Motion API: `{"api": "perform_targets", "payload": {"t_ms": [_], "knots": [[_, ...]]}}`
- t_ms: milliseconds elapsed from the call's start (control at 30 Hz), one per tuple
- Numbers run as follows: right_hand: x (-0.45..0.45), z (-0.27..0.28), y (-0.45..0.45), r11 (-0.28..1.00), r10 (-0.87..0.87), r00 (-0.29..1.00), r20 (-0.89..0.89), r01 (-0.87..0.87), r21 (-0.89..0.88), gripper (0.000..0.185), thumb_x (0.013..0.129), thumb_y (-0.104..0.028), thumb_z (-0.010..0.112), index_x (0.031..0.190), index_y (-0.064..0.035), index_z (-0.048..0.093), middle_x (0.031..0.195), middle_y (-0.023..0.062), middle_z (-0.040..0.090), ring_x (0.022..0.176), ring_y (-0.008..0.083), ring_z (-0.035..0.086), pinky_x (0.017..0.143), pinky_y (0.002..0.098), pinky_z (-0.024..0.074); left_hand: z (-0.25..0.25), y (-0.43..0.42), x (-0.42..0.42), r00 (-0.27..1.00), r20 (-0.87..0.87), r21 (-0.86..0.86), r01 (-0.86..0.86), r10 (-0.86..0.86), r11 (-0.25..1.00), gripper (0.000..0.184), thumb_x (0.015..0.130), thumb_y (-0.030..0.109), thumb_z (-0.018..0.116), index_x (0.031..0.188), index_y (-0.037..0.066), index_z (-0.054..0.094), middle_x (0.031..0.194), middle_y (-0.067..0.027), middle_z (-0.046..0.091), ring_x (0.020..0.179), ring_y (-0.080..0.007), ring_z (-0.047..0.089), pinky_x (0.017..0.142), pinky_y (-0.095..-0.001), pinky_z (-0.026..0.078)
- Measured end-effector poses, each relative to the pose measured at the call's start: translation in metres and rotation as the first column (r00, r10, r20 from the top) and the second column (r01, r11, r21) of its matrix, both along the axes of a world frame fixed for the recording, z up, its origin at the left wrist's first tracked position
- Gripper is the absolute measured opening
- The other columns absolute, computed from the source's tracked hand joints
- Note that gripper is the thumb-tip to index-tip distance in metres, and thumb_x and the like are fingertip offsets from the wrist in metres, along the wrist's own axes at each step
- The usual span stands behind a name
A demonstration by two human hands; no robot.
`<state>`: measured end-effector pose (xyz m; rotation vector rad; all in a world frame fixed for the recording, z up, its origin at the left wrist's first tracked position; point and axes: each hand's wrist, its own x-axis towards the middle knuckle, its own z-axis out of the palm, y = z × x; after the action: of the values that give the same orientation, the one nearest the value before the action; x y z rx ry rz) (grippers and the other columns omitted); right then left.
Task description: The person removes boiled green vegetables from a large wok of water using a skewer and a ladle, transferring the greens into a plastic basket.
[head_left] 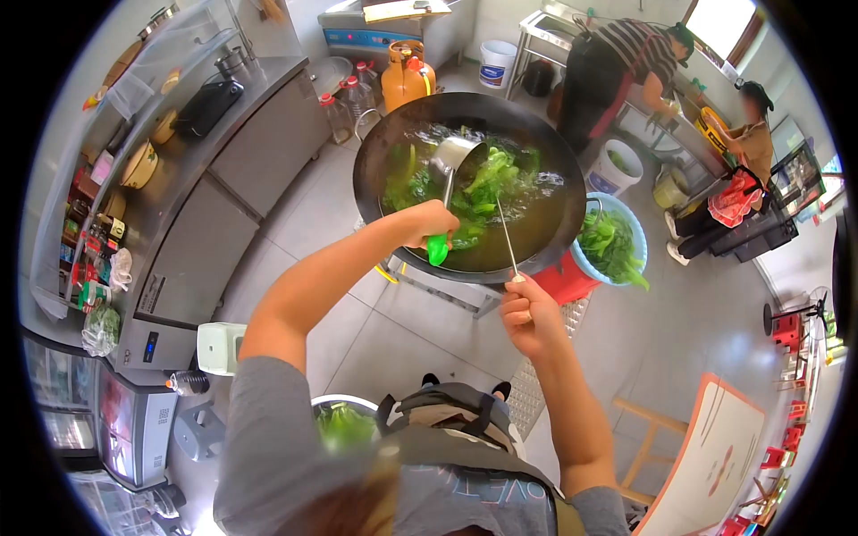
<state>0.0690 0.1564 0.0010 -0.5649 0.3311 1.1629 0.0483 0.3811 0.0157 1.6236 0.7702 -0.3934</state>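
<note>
A large dark wok (375, 134) of liquid stands in front of me, with leafy greens (493, 179) in it. My left hand (429, 225) is closed round the green grip of a metal ladle (458, 154), whose bowl is tilted among the leaves. At the wok's near right rim, my right hand (529, 317) grips a long thin metal-handled utensil (508, 234). Its far end reaches the greens and is hidden by them, so I cannot tell its kind.
Right of the wok, a light-blue basket (642, 234) holds more greens. An orange gas cylinder (407, 76) stands behind it, near bottles (338, 116). A steel counter (268, 134) runs along the left. Two people (617, 71) are at the back right. Another container of greens (344, 427) sits by my feet.
</note>
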Motion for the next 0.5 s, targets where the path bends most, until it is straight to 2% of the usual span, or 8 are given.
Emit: {"api": "perform_targets", "payload": {"t_ms": [67,167,267,367,467,500], "knots": [[-0.006,0.017,-0.01,1.0,-0.012,0.998,-0.065,0.013,0.012,0.017,0.08,0.003,0.046,0.087,-0.0121,0.043,0.06,-0.0046,0.033,0.045,0.0013,0.03,0.035,0.0141,0.0236,0.008,-0.005,-0.01,1.0,-0.002,0.03,0.015,-0.015,0.999,0.014,0.07,0.008,0.05,0.066,-0.005,0.052,0.061,-0.0127,0.053,0.053,-0.02,0.054,0.045,-0.034,0.042],[-0.012,0.03,-0.019,0.999,0.001,0.994,-0.111,0.005,0.053,0.017,0.081,0.002,0.044,0.09,-0.0128,0.045,0.061,-0.0048,0.033,0.046,0.0011,0.029,0.034,0.0135,0.0233,0.021,-0.013,-0.021,0.999,-0.029,0.063,0.045,-0.043,0.997,0.01,0.074,0.006,0.048,0.073,-0.004,0.05,0.067,-0.0102,0.052,0.058,-0.0204,0.057,0.047,-0.029,0.047],[-0.021,0.03,-0.029,0.997,0.028,0.997,-0.07,-0.022,0.08,0.022,0.08,0.001,0.044,0.096,-0.0133,0.044,0.061,-0.0044,0.032,0.046,0.0013,0.028,0.035,0.0135,0.022,0.029,-0.016,-0.034,0.997,-0.009,0.102,0.082,-0.082,0.991,0.011,0.074,0.006,0.048,0.076,-0.005,0.049,0.068,-0.0105,0.052,0.057,-0.0204,0.058,0.045,-0.0292,0.046],[-0.038,0.041,-0.038,0.998,0.05,0.998,0.031,-0.051,0.034,0.029,0.08,0.001,0.044,0.105,-0.014,0.041,0.061,-0.0037,0.031,0.047,0.0017,0.027,0.035,0.0143,0.021,0.031,-0.029,-0.05,1.0,0.024,0.15,-0.009,0.006,0.989,0.018,0.072,0.011,0.049,0.075,-0.007,0.051,0.07,-0.0128,0.053,0.058,-0.019,0.051,0.046,-0.0327,0.04],[-0.048,0.049,-0.048,0.997,0.061,0.994,0.096,-0.066,0.05,0.038,0.079,0.002,0.045,0.112,-0.015,0.037,0.062,-0.0032,0.031,0.047,0.0021,0.027,0.036,0.0149,0.02,0.055,-0.041,-0.064,1.0,0.002,0.23,0.017,-0.018,0.973,0.021,0.073,0.011,0.049,0.084,-0.006,0.046,0.075,-0.0122,0.051,0.06,-0.0169,0.049,0.045,-0.0312,0.04],[-0.048,0.05,-0.052,0.995,0.069,0.99,0.12,-0.076,0.062,0.039,0.079,0.001,0.045,0.113,-0.0154,0.036,0.062,-0.0031,0.031,0.047,0.0021,0.027,0.036,0.0151,0.0202,0.054,-0.042,-0.067,0.999,0.041,0.229,-0.011,0.001,0.973,0.019,0.073,0.01,0.048,0.082,-0.007,0.046,0.073,-0.012,0.051,0.058,-0.0185,0.053,0.041,-0.0311,0.039]]}}
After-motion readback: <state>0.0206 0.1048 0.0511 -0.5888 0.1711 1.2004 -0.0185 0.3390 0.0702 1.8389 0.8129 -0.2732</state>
